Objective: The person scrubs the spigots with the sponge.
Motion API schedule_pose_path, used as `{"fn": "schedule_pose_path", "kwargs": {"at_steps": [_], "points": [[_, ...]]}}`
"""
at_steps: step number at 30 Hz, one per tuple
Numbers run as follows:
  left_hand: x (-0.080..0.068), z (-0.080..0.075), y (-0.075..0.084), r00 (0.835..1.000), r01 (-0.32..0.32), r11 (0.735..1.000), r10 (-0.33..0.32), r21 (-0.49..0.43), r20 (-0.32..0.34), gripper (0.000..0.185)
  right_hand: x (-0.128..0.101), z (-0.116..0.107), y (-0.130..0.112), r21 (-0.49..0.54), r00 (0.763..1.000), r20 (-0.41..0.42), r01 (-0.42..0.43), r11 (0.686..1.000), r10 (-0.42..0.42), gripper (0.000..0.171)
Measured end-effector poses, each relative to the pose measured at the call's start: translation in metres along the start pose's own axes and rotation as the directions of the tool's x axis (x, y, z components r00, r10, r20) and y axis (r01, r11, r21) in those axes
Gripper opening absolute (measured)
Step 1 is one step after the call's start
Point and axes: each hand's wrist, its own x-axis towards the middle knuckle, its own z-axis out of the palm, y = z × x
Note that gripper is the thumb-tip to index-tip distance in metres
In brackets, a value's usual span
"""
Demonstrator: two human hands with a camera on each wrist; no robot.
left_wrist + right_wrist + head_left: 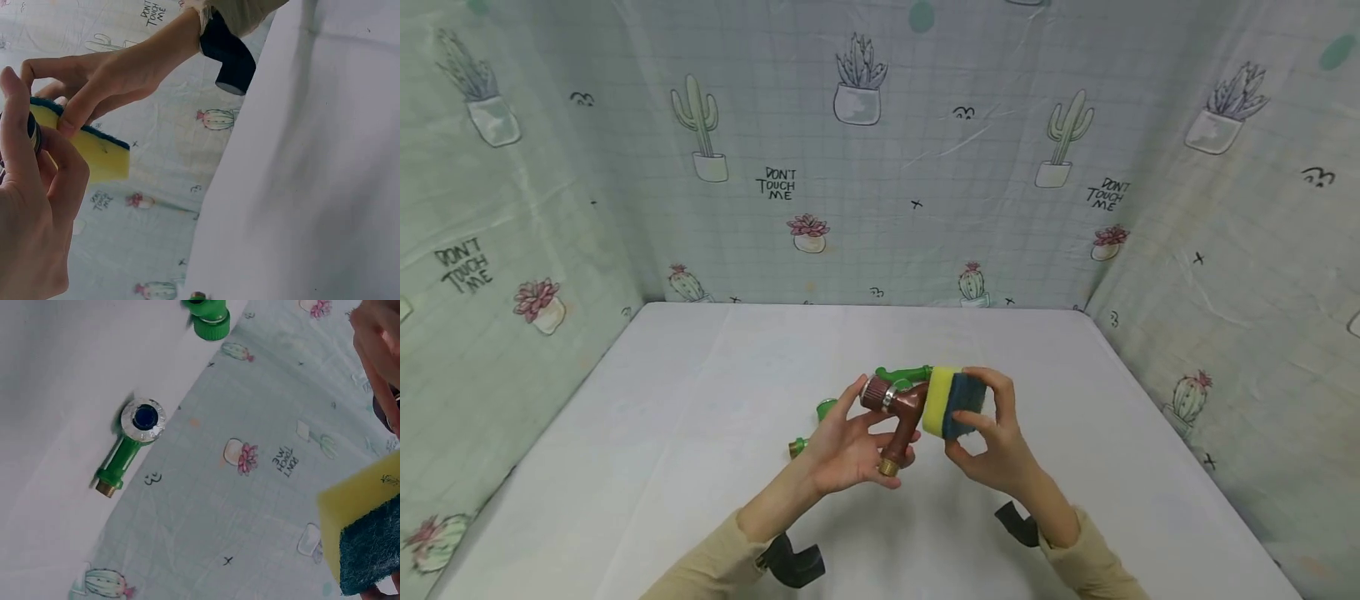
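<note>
My left hand (846, 454) holds a brown angled pipe fitting (907, 408) with a ribbed collar and a brass threaded end, raised in front of me. In my right hand (1003, 446) is a sponge (937, 402), yellow on one side and dark green on the scouring side, pinched between fingers and thumb. Its yellow face is turned toward the fitting; whether they touch, I cannot tell. The left wrist view shows the sponge (103, 156) close to the left hand (37, 206), which hides most of the fitting.
A green fitting (122, 456) with a pale ring and brass end lies on the white table (700, 400). Another green fitting (211, 325) lies farther along it. Green parts (902, 375) show behind the hands in the head view. Cactus-print cloth (917, 167) surrounds the table.
</note>
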Motion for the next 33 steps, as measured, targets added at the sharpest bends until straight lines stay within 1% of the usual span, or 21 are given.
{"fn": "schedule_pose_path", "kwargs": {"at_steps": [2, 4, 6, 10, 13, 15, 17, 20, 22, 23, 26, 27, 29, 31, 33], "points": [[0.0, 0.0, 0.002, 0.999, -0.016, 1.0, 0.016, 0.016, -0.032, 0.069, -0.001, -0.002, -0.001, -0.071, 0.998, 0.051, 0.03, 0.997, -0.026, 0.019], [-0.001, -0.001, 0.003, 0.997, -0.033, 0.999, 0.035, 0.024, -0.069, 0.071, -0.002, -0.005, -0.002, -0.146, 0.994, 0.099, 0.055, 0.988, -0.041, 0.018], [-0.001, -0.002, 0.005, 0.993, -0.056, 0.998, 0.059, 0.035, -0.099, 0.072, -0.002, -0.008, -0.003, -0.193, 0.989, 0.14, 0.075, 0.978, -0.049, 0.019], [-0.001, -0.006, 0.007, 0.983, -0.112, 0.991, 0.121, 0.077, -0.137, 0.066, -0.002, -0.009, -0.004, -0.214, 0.978, 0.201, 0.096, 0.972, -0.052, 0.023], [-0.001, -0.006, 0.008, 0.975, -0.129, 0.983, 0.15, 0.131, -0.164, 0.061, -0.002, -0.009, -0.007, -0.219, 0.971, 0.239, 0.075, 0.973, -0.021, 0.026], [-0.001, -0.004, 0.008, 0.969, -0.129, 0.973, 0.166, 0.193, -0.185, 0.06, -0.002, -0.009, -0.008, -0.231, 0.964, 0.267, 0.057, 0.971, 0.006, 0.027], [-0.003, -0.003, 0.008, 0.961, -0.132, 0.953, 0.191, 0.272, -0.201, 0.059, -0.002, -0.008, -0.01, -0.243, 0.957, 0.288, 0.043, 0.969, 0.03, 0.028], [-0.004, -0.001, 0.008, 0.946, -0.133, 0.909, 0.235, 0.395, -0.221, 0.056, -0.002, -0.007, -0.011, -0.259, 0.953, 0.298, 0.033, 0.965, 0.047, 0.03], [-0.003, -0.001, 0.008, 0.94, -0.132, 0.88, 0.258, 0.457, -0.225, 0.054, -0.002, -0.006, -0.011, -0.267, 0.952, 0.302, 0.036, 0.963, 0.048, 0.03], [-0.003, -0.001, 0.008, 0.936, -0.13, 0.866, 0.268, 0.483, -0.228, 0.052, -0.001, -0.006, -0.012, -0.273, 0.951, 0.305, 0.039, 0.961, 0.048, 0.03], [-0.002, -0.002, 0.008, 0.929, -0.109, 0.845, 0.274, 0.523, -0.248, 0.04, 0.0, -0.004, -0.012, -0.291, 0.945, 0.324, 0.051, 0.955, 0.048, 0.027], [-0.001, -0.002, 0.008, 0.928, -0.102, 0.84, 0.274, 0.533, -0.252, 0.034, 0.0, -0.004, -0.013, -0.298, 0.941, 0.333, 0.052, 0.953, 0.052, 0.029], [-0.001, -0.002, 0.008, 0.925, -0.092, 0.84, 0.271, 0.535, -0.267, 0.023, 0.001, -0.003, -0.013, -0.314, 0.937, 0.343, 0.054, 0.948, 0.06, 0.038], [-0.001, -0.003, 0.008, 0.923, -0.085, 0.846, 0.266, 0.526, -0.279, 0.013, 0.001, -0.002, -0.014, -0.328, 0.934, 0.35, 0.056, 0.943, 0.066, 0.05], [0.0, -0.003, 0.008, 0.92, -0.083, 0.859, 0.261, 0.505, -0.293, 0.008, 0.001, 0.0, -0.014, -0.339, 0.933, 0.354, 0.072, 0.938, 0.056, 0.055]]}}
